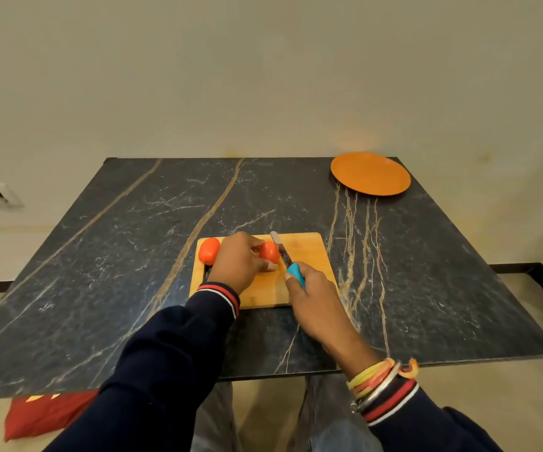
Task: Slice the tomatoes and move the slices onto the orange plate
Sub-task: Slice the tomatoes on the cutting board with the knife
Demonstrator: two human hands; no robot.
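Gripping 1 tomato (269,252) with left hand (237,261); right hand (309,295) holds blue-handled knife (288,259), blade beside left fingertips (271,266). Risk: slip nicks them. 2nd tomato (209,251) left of hand.

Left hand (239,261) gripping a tomato (269,251) on a wooden cutting board (306,256) near the table's (100,256) front edge | right hand (312,295) holding a blue-handled knife (284,256) against it | second tomato (209,251) sitting at the board's far left corner | orange plate (370,173) lying at the table's far right corner.

Person wore dark navy sleeves (172,370) w/ striped cuffs.
Cuff by L hand (237,259) had red & white bands; wrist of R hand (312,288) carried yellow, orange & silver bangles (377,380); grey-blue jeans (328,419) below.
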